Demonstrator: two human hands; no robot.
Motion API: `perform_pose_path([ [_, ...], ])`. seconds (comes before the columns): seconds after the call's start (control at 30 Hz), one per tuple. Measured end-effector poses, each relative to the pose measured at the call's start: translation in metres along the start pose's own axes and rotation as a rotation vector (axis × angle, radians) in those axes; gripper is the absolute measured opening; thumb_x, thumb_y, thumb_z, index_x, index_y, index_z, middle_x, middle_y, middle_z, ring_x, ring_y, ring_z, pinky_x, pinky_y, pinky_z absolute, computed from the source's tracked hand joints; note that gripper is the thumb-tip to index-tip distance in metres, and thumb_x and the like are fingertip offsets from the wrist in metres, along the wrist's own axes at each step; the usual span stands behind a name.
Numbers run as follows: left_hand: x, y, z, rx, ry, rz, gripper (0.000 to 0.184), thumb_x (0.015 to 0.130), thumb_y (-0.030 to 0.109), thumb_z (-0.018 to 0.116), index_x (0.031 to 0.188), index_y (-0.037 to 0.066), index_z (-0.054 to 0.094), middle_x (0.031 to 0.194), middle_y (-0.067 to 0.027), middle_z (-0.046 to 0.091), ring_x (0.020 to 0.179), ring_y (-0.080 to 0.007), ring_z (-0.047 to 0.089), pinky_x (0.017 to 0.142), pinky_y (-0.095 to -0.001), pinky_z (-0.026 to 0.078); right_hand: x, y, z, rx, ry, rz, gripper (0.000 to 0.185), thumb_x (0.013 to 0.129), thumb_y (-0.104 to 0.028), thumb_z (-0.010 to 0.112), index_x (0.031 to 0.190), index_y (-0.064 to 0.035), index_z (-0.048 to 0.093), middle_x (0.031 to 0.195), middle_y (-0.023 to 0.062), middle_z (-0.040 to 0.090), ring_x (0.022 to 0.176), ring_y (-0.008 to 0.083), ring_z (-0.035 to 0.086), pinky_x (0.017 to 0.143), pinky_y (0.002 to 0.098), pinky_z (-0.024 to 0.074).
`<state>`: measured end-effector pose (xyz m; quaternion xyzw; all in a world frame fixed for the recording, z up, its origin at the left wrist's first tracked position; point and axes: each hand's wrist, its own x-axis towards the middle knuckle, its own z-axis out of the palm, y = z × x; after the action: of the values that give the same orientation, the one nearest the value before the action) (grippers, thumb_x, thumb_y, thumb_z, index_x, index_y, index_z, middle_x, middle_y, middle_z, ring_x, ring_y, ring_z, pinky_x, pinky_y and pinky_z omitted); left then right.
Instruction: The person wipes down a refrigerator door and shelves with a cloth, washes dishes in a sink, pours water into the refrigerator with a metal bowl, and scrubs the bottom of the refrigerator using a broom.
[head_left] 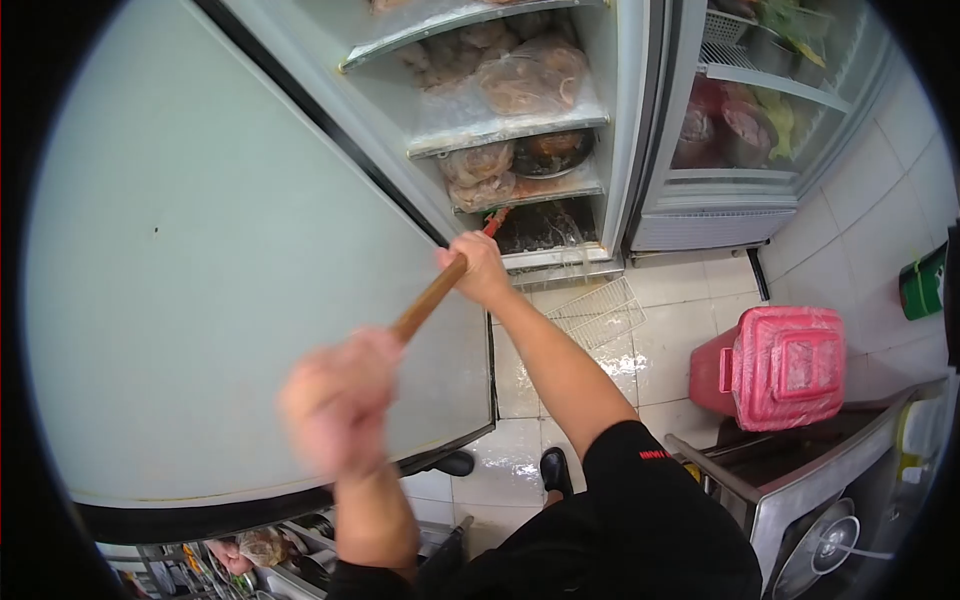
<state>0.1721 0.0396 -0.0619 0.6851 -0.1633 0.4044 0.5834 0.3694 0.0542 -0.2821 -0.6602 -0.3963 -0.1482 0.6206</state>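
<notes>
My left hand [340, 400], smeared by motion, is wrapped round the near end of a long wooden handle [430, 298]. Farther along, my right hand [475, 268] grips the same handle at the freezer's mouth. Past it a red part [496, 221] of the tool reaches into the bottom compartment [545, 226] of the open upright freezer. That floor looks dark, wet and icy, and the tool's working end cannot be made out. On the shelves above lie bagged frozen meat [532, 75] and a dark round bowl [553, 152].
A freezer door [200, 260] fills the left side. A wire rack [597, 312] lies on the wet tiled floor [515, 450]. To the right stand a pink lidded bin [790, 365], a glass-door fridge [750, 130] and a metal counter [775, 510].
</notes>
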Motion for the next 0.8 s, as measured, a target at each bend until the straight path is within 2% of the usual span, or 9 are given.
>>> perform_pose_path([
  [0.07, -0.03, -0.058, 0.019, 0.029, 0.101, -0.136, 0.04, 0.092, 0.034, 0.054, 0.065, 0.007, 0.043, 0.054, -0.0011, 0.036, 0.048, -0.0166, 0.039, 0.063, -0.0404, 0.042, -0.04, 0.05, 0.009, -0.085, -0.09, 0.142, 0.024, 0.075, -0.015, 0.072, 0.062, -0.0081, 0.052, 0.069, 0.0117, 0.058, 0.075, 0.0348, 0.057, 0.07, 0.0447, 0.0434],
  [0.13, -0.032, -0.056, 0.02, 0.046, 0.091, -0.144, 0.041, 0.095, 0.037, 0.053, 0.066, 0.01, 0.043, 0.053, -0.0005, 0.037, 0.047, -0.0152, 0.038, 0.062, -0.0379, 0.043, -0.042, 0.053, 0.007, -0.1, -0.074, 0.173, 0.025, 0.075, -0.016, 0.072, 0.062, -0.0084, 0.052, 0.068, 0.0116, 0.058, 0.075, 0.0351, 0.057, 0.07, 0.0451, 0.0436],
  [0.27, 0.003, 0.008, 0.0, -0.092, 0.126, -0.149, 0.037, 0.097, 0.041, 0.046, 0.074, 0.012, 0.041, 0.051, 0.0022, 0.038, 0.043, -0.0118, 0.035, 0.06, -0.0357, 0.042, -0.057, -0.015, 0.007, -0.021, -0.02, 0.115, 0.028, 0.075, -0.014, 0.073, 0.059, -0.0093, 0.051, 0.062, 0.0109, 0.056, 0.069, 0.0331, 0.056, 0.066, 0.0441, 0.0426],
  [0.4, 0.051, 0.093, 0.01, 0.009, -0.081, 0.01, 0.038, 0.1, 0.042, 0.035, 0.075, 0.014, 0.038, 0.05, 0.0029, 0.039, 0.043, -0.0108, 0.034, 0.059, -0.0348, 0.04, -0.006, -0.092, -0.038, 0.025, -0.103, 0.057, 0.029, 0.072, -0.011, 0.073, 0.057, -0.0101, 0.049, 0.06, 0.0074, 0.056, 0.069, 0.0302, 0.058, 0.07, 0.0422, 0.0409],
  [0.5, 0.045, 0.063, 0.024, 0.005, -0.01, -0.006, 0.038, 0.1, 0.039, 0.034, 0.071, 0.015, 0.039, 0.05, 0.0044, 0.038, 0.043, -0.0112, 0.036, 0.061, -0.035, 0.043, 0.018, -0.047, -0.049, -0.014, -0.053, -0.054, 0.013, 0.066, -0.01, 0.074, 0.063, -0.0145, 0.062, 0.066, 0.004, 0.062, 0.072, 0.0281, 0.06, 0.077, 0.0386, 0.0403],
  [0.53, 0.033, 0.028, 0.028, 0.062, 0.075, 0.011, 0.039, 0.1, 0.038, 0.034, 0.07, 0.013, 0.04, 0.05, 0.0018, 0.037, 0.045, -0.0131, 0.039, 0.064, -0.0381, 0.046, 0.018, -0.007, -0.051, -0.103, -0.092, -0.095, 0.01, 0.064, -0.011, 0.074, 0.069, -0.0171, 0.068, 0.071, 0.0052, 0.063, 0.073, 0.0294, 0.06, 0.073, 0.0409, 0.0434],
  [0.6, -0.001, -0.049, 0.04, 0.064, 0.079, -0.058, 0.04, 0.099, 0.038, 0.036, 0.071, 0.011, 0.039, 0.051, -0.0026, 0.038, 0.047, -0.0169, 0.041, 0.067, -0.0421, 0.047, -0.004, 0.06, -0.062, -0.214, -0.289, 0.101, 0.018, 0.073, -0.02, 0.075, 0.064, -0.0125, 0.061, 0.072, 0.0074, 0.063, 0.072, 0.0326, 0.059, 0.065, 0.0453, 0.0463],
  [0.67, -0.011, -0.053, 0.042, 0.022, 0.069, -0.104, 0.039, 0.099, 0.039, 0.038, 0.071, 0.012, 0.038, 0.052, -0.0012, 0.038, 0.047, -0.0161, 0.04, 0.068, -0.041, 0.045, -0.025, 0.061, -0.052, -0.175, -0.16, 0.182, 0.018, 0.074, -0.023, 0.075, 0.068, -0.0117, 0.062, 0.077, 0.0062, 0.064, 0.083, 0.029, 0.059, 0.081, 0.0432, 0.0421],
  [0.8, 0.019, -0.003, -0.001, -0.164, 0.001, -0.193, 0.038, 0.098, 0.041, 0.038, 0.073, 0.013, 0.04, 0.051, 0.0016, 0.038, 0.047, -0.0128, 0.038, 0.066, -0.0372, 0.042, -0.058, -0.006, -0.023, -0.142, 0.028, 0.264, 0.017, 0.072, -0.017, 0.075, 0.067, -0.0117, 0.06, 0.072, 0.0058, 0.061, 0.08, 0.0283, 0.058, 0.082, 0.0425, 0.0399],
])
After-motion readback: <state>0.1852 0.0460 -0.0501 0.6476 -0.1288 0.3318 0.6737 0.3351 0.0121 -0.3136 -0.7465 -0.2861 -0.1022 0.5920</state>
